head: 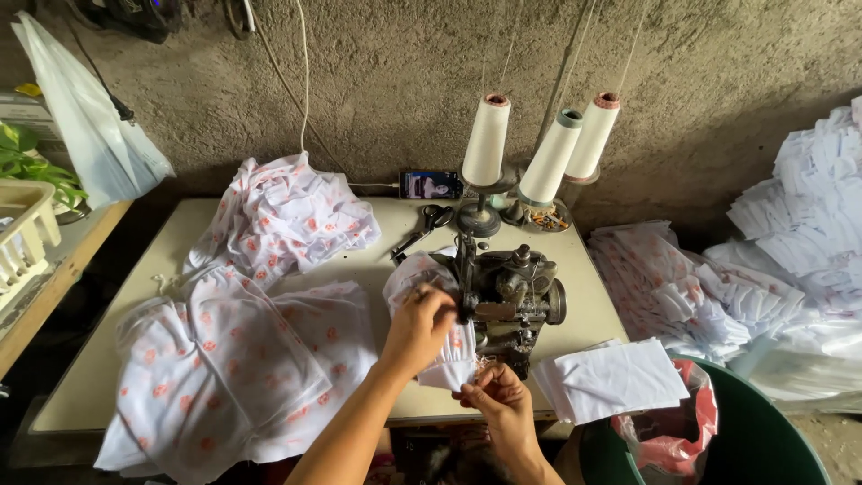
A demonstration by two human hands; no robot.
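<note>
Hands feeding printed cloth at an overlock sewing machine.

Right hand pinches the lower edge of the white, red-dotted fabric piece between fingertips; left hand is closed over the same piece, pressing it against the machine. Beyond lie heaped printed garments, scissors, a phone and three thread cones.
</note>
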